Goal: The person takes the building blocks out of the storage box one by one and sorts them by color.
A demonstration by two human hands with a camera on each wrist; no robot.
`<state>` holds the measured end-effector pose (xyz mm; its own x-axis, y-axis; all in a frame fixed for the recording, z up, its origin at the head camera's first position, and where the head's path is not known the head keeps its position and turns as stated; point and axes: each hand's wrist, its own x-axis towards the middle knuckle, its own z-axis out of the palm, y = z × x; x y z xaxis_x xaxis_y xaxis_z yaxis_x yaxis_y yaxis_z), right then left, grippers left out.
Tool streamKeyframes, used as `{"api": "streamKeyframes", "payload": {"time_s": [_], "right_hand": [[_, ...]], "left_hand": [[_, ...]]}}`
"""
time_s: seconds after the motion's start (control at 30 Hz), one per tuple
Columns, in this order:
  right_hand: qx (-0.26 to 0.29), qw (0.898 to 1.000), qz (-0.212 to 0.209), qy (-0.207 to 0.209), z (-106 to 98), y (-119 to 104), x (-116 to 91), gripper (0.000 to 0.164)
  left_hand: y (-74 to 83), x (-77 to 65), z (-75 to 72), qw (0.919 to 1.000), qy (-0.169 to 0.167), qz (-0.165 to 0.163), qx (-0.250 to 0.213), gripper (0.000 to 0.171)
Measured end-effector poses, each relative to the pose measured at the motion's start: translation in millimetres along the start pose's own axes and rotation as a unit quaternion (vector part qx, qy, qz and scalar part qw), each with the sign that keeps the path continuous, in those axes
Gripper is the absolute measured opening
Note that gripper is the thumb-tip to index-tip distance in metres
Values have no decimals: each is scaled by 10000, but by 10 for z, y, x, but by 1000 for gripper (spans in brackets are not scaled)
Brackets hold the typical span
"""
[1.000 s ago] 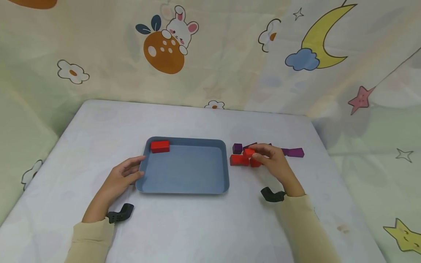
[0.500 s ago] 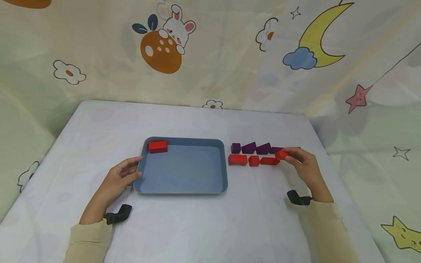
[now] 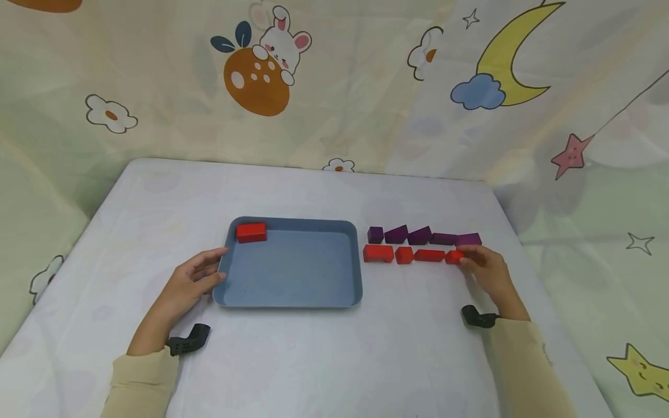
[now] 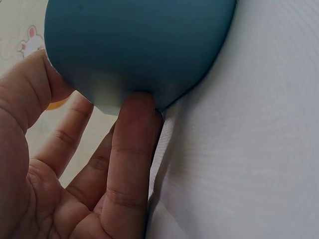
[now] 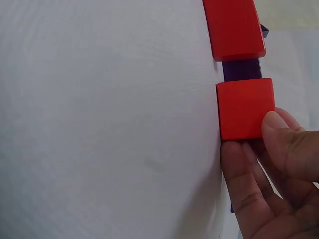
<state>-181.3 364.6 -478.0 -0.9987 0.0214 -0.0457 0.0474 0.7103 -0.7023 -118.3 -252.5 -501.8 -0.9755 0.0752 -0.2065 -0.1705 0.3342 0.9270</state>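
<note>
My right hand (image 3: 488, 273) pinches a small red block (image 3: 452, 257) at the right end of a row of red blocks. In the right wrist view the thumb (image 5: 275, 121) lies on this block's right edge, with the other fingers at its near side. A longer red block (image 5: 236, 30) lies just beyond it. My left hand (image 3: 192, 280) touches the left side of a blue-grey tray (image 3: 289, 305). Its fairly straight finger (image 4: 132, 149) rests against the tray's outer wall in the left wrist view. Another red block (image 3: 251, 233) sits in the tray's back left corner.
Behind the red row stands a row of several purple blocks (image 3: 419, 235) in different shapes. Both rows lie right of the tray, on a white-covered table (image 3: 334, 360). A patterned cloth (image 3: 366, 87) hangs behind the table's back edge.
My right hand has carried the small red block rightward and lowered it to the end of the red row. The left hand stays at the tray.
</note>
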Motion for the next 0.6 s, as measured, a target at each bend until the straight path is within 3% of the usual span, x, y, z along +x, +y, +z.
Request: {"api": "streamKeyframes", "payload": {"time_s": [0.3,0.6], "right_hand": [[-164,9995,177,223,-81,-128,-46,37],[189,9954,-730,583,-10,-589,-80,34]], "left_hand": [[-16,11,-4,10000,20,57,45,62],[-11,10,-12,9999,-6,123,-37,61]]}}
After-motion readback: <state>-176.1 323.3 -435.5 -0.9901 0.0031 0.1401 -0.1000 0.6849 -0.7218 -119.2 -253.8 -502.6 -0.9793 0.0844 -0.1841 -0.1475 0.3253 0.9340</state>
